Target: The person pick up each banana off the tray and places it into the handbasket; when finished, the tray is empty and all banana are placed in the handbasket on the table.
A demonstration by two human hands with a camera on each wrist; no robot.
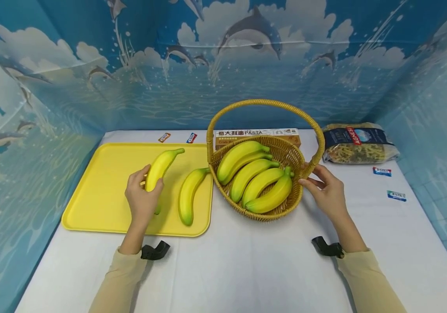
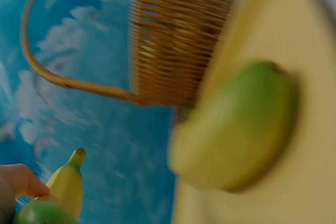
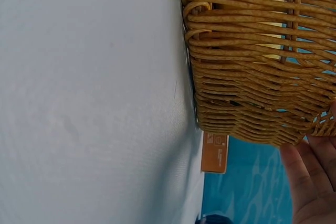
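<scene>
My left hand [image 1: 148, 181] grips a yellow-green banana [image 1: 161, 166] over the yellow tray [image 1: 102, 191]; the left wrist view shows that banana [image 2: 65, 187] beside my thumb, blurred. A second banana [image 1: 189, 195] lies on the tray's right part, and shows large and blurred as the second banana [image 2: 236, 129] in the left wrist view. A wicker basket [image 1: 291, 202] with a hoop handle holds several bananas [image 1: 260, 178]. My right hand [image 1: 312, 177] touches the basket's right rim with straight fingers [image 3: 310, 182] beside the woven basket wall [image 3: 252, 77].
A pasta box [image 1: 256, 134] stands behind the basket and a bag of pasta [image 1: 358, 143] lies at the back right. Small packets [image 1: 381, 171] are scattered on the white table [image 1: 247, 269]. Blue dolphin-print walls enclose three sides.
</scene>
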